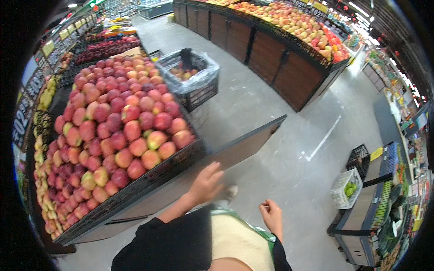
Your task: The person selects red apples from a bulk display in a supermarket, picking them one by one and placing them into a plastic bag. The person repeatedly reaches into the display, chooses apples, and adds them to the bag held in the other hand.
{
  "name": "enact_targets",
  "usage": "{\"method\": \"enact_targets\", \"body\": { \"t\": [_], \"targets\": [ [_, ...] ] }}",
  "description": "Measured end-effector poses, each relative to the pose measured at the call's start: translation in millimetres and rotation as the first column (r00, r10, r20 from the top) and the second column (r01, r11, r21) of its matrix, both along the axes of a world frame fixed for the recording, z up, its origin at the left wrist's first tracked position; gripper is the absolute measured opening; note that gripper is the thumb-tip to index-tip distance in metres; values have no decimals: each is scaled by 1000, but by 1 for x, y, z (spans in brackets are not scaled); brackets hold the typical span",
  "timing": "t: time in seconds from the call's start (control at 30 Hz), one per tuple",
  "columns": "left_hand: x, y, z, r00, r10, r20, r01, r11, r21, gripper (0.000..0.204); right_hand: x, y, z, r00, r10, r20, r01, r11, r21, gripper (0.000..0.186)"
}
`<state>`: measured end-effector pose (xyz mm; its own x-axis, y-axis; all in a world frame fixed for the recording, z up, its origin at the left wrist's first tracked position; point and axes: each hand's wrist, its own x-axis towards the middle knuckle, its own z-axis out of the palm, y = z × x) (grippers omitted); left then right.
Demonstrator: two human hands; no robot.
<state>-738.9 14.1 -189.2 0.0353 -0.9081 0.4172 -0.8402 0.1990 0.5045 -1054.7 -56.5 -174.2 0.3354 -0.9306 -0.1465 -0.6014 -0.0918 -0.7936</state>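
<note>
A sloped display of red and yellow apples [118, 141] fills the left side, edged by a dark rail. My left hand [205, 185], slightly blurred, has its fingers loosely extended and holds nothing. It is just in front of an open brown cabinet door [248, 142] below that rail; whether it touches the door I cannot tell. My right hand [271, 214] is lower and to the right, over the floor, with curled fingers; anything inside them is hidden.
A black crate lined with clear plastic [194, 81] stands beside the apples. Grey floor [316, 135] runs toward another fruit counter [280, 67]. At the right, a white basket with green produce [346, 189] sits by a vegetable stand [384, 217].
</note>
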Motion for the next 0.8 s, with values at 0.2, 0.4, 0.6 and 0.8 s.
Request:
{"method": "enact_targets", "body": {
  "t": [0.2,0.4,0.6,0.8],
  "targets": [
    [-11,-146,-77,993,114,6,-109,933,344,66,-31,-128,-1,961,14,-275,-55,988,-142,37],
    [-22,-277,-123,983,114,144,-163,902,401,76,-63,-219,-6,944,-115,-310,86,991,-106,39],
    [-24,-351,-149,907,167,387,-292,912,289,57,-103,-302,-68,862,12,-507,40,995,92,56],
    [-13,-376,-156,847,382,369,-468,865,178,45,-101,-459,-104,832,222,-508,-173,975,142,57]
  ]
}}
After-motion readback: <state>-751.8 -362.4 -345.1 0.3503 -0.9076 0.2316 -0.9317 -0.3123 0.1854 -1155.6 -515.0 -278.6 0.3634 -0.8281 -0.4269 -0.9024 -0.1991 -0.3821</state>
